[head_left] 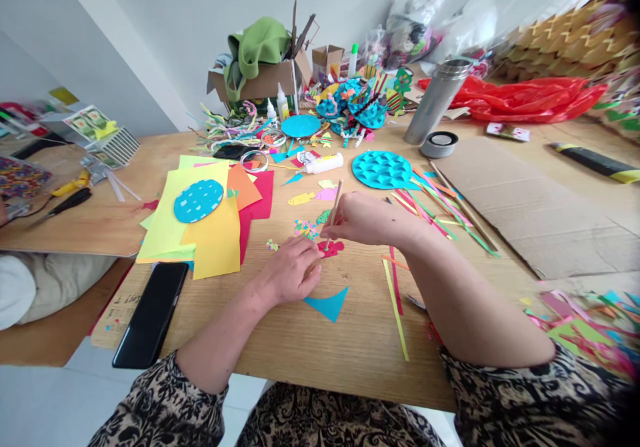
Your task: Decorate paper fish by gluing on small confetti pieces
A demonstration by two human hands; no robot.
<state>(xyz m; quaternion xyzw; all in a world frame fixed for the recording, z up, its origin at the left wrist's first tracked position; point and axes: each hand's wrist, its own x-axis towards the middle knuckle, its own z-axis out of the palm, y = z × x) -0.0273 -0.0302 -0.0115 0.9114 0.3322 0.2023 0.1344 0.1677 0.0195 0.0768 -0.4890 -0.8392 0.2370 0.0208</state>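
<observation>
A thin wooden stick (338,197) is pinched in the fingers of my right hand (363,220), held nearly upright. Its lower tip touches a red paper fish (331,249) lying on the table. From the left, my left hand (293,270) rests with bent fingers, the fingertips pressing on the fish's edge. Just beyond lie small colourful paper bits (305,228), a green paper fish (324,217), a yellow paper fish (301,199) and a pink one (327,194). A blue paper scrap (330,305) lies nearer to me.
Coloured paper sheets (215,233) and a black phone (150,317) lie left. White glue bottle (325,163), blue scalloped disc (383,169) and steel flask (435,103) stand or lie farther back. Paper strips (440,207) and cardboard (530,200) are right. Another person sits at far left.
</observation>
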